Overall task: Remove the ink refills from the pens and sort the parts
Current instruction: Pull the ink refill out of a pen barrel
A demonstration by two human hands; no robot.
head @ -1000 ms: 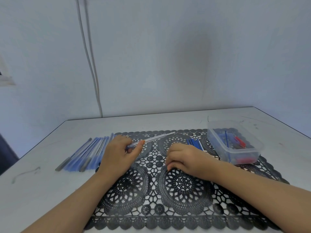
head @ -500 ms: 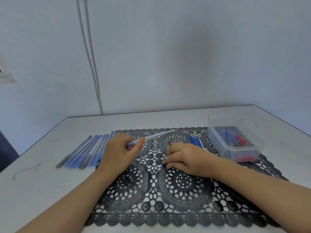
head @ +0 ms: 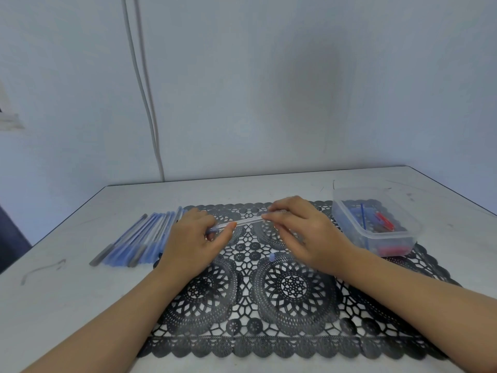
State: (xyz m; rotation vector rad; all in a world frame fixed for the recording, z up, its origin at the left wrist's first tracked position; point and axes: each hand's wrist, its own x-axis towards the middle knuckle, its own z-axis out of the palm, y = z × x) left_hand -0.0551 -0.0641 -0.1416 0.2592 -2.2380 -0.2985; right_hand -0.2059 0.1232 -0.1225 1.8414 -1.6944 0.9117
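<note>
- Presently one pen (head: pixel 247 220), a slim clear plastic barrel with a bluish end, is held level just above the mat, between both hands.
- Left hand (head: pixel 193 243): its grip is closed round the pen's bluish left end, thumb tip pressed on top of the barrel and the other fingers curled under.
- Right hand (head: pixel 304 232): its grip pinches the barrel's right end between curled fingertips and thumb. That end is hidden under the fingers.
- One mat (head: pixel 269 305), black and lace-like, is pierced with round rosette patterns and has a scalloped edge. It lies flat on the desk (head: pixel 67 305), a smooth pale grey top with a few dark scuffs.
- One small pale blue cap-like piece (head: pixel 272 257), short and rounded, lies on the mat just near the right hand's wrist side, apart from the pen.
- A row of pens (head: pixel 139 238) lies side by side on the desk, left of the mat, with blue-tinted barrels and some grey ends. They overlap and blur, so I cannot count them exactly.
- One plastic box (head: pixel 347 219), translucent and rectangular with rounded corners, stands on the mat's far right corner. Inside it are red pieces (head: pixel 384 220) and a thin blue refill (head: pixel 363 216), the rest being too tangled to count.
- Two thin pale cables (head: pixel 145 103) run down the plain matte wall behind the desk.
</note>
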